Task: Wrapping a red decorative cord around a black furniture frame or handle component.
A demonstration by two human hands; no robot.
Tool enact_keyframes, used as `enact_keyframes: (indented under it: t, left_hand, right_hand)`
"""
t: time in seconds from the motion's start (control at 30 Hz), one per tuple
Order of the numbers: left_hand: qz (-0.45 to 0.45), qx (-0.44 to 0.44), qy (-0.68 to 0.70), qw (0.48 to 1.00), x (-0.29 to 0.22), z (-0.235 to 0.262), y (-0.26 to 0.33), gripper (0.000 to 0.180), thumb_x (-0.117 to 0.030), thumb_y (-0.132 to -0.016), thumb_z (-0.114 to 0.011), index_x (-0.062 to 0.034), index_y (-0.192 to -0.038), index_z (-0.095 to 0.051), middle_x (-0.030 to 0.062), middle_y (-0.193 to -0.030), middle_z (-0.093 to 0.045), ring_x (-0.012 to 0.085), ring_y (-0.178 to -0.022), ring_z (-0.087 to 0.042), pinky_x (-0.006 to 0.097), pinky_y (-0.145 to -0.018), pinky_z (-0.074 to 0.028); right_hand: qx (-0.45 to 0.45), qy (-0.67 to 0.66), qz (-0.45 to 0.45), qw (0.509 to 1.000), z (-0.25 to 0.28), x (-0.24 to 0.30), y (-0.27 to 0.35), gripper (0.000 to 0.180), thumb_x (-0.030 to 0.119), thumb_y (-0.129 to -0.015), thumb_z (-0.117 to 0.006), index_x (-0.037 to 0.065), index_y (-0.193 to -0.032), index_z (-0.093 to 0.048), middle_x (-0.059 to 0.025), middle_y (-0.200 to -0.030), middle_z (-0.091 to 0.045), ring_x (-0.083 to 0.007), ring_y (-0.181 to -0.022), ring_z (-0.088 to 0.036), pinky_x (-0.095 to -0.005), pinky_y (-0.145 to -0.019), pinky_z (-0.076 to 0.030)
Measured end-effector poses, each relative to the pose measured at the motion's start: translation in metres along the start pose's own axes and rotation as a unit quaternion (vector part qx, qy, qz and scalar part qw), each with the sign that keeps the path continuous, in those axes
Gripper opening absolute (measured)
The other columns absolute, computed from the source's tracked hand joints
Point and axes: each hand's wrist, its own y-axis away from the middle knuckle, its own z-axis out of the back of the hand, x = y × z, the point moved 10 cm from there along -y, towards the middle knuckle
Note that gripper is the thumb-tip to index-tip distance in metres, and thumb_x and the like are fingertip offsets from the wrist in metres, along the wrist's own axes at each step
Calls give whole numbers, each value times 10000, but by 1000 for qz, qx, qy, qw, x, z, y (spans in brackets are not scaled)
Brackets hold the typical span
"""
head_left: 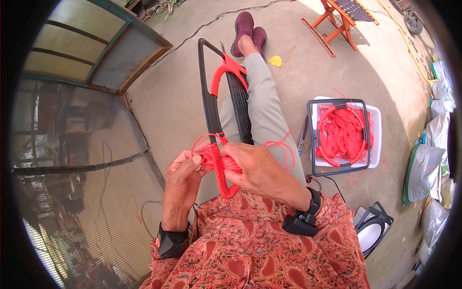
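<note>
A black plastic basket frame [208,91] with a red handle [226,72] lies along my lap, reaching toward my feet. Its near red handle [222,176] is partly wrapped in red cord. My left hand [182,180] pinches the wrapped handle and the cord from the left. On the right, my right hand [260,171] closes over the handle and holds the cord. Loose loops of red cord [284,149] trail over my thigh.
A white tub [376,120] on the concrete to my right holds a tangle of red cord and a black frame with a red handle. Another black frame [373,226] lies near my right elbow. Plastic sacks line the right edge, an orange wooden stand [337,21] stands ahead, and a mesh screen fills the left.
</note>
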Motion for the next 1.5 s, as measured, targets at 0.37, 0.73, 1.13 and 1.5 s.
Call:
enact_keyframes:
  t: [0.37, 0.73, 1.13, 1.5]
  left_hand:
    - [-23, 42, -40, 998, 2, -9, -2, 62, -73, -890, -615, -19, -868, -637, 63, -947, -659, 133, -838, -605, 315, -806, -483]
    - [-96, 35, -46, 994, -24, 1, -4, 53, -47, -862, -652, 6, -863, -645, 72, -929, -655, 153, -830, -629, 317, -793, -513]
    - [-226, 23, -95, 969, -72, -27, 7, 121, -86, -893, -619, 21, -839, -629, 116, -1054, -633, 147, -912, -611, 310, -858, -493]
    - [-233, 24, -21, 972, -57, -39, 1, 214, -226, -1005, -457, -41, -904, -495, 297, -1306, -502, 221, -1100, -561, 403, -1047, -346]
  right_hand:
    - [26, 0, -45, 999, -8, -6, -1, 294, 133, -801, -674, 3, -1031, -546, -192, -891, -641, -369, -790, -638, -414, -649, -504]
    - [46, 5, 15, 999, 12, 11, -7, 305, 84, -801, -658, -11, -1084, -597, -164, -911, -644, -317, -828, -629, -376, -726, -495]
    - [1, 106, 79, 991, 23, 51, -48, 203, 166, -828, -670, 14, -958, -632, -109, -755, -574, -275, -715, -583, -386, -625, -444]
    - [12, 134, -1, 991, 17, 35, -54, 252, 279, -790, -711, 48, -875, -658, -103, -690, -567, -308, -612, -570, -415, -562, -421]
